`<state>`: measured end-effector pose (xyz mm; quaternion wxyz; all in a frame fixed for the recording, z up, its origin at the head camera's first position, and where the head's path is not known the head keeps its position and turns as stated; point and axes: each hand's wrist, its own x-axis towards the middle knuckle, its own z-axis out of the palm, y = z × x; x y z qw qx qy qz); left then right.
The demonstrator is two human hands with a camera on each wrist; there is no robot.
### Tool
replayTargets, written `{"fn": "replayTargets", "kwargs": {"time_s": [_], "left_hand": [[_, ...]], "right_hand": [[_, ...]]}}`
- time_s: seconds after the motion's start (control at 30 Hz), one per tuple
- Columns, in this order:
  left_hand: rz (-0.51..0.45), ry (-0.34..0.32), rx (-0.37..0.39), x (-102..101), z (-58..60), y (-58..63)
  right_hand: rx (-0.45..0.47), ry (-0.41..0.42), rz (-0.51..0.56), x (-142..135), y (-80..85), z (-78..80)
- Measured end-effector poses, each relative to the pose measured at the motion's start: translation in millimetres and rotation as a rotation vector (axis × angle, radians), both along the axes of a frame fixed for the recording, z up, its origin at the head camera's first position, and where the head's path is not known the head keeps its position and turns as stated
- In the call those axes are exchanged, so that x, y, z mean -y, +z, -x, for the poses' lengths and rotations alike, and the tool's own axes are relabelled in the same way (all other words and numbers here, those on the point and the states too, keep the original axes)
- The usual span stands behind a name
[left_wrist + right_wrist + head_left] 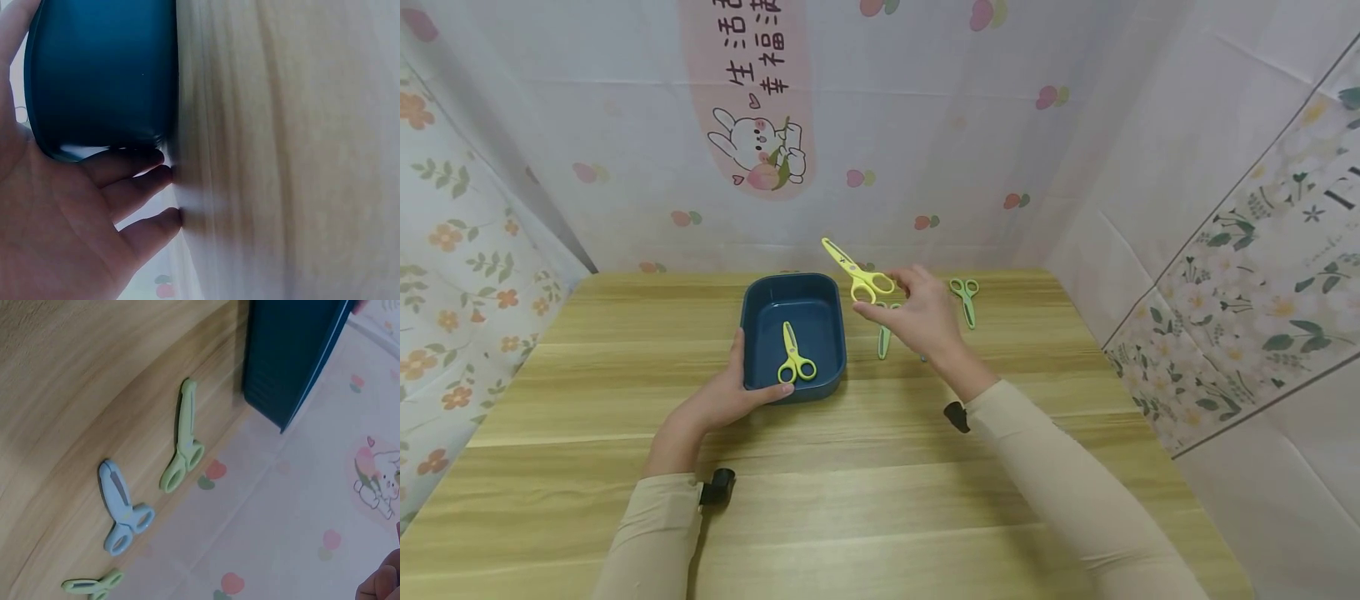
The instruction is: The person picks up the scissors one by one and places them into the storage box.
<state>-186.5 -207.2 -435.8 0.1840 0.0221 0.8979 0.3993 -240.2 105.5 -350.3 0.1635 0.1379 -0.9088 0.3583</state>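
Note:
A dark blue box [812,321] stands on the wooden table, with yellow scissors [792,350] lying inside. My left hand [724,398] holds its near left corner, thumb along the front rim and fingers against the left wall. To the right of the box, my right hand [927,315] pinches a second pair of yellow scissors [844,258] by the handle loops, in the air with the blades pointing up and left. Below that hand lie green scissors [883,342]. The right wrist view shows light blue scissors [122,506] beside them, mostly hidden in the head view.
Another pair of green scissors [967,310] lies farther right on the table [850,508]. A patterned cloth [925,133] hangs along the table's back edge, and flowered cloths hang at both sides.

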Motion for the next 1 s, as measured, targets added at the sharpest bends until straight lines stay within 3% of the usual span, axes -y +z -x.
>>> {"fn": "replayTargets", "kwargs": {"time_s": [0.23,0.7,1.0], "left_hand": [[0.000,0.002,0.014,-0.8,0.9,-0.5],[0.010,-0.002,0.017,-2.0,1.9,0.3],[0.008,-0.002,0.020,-1.9,2.2,-0.4]], "right_hand": [[0.036,0.009,-0.005,8.8,-3.5,-1.8],[0.133,0.049,-0.116,28.3,-21.5,-6.1],[0.247,0.058,-0.315,45.2,-36.3,-10.5]]}}
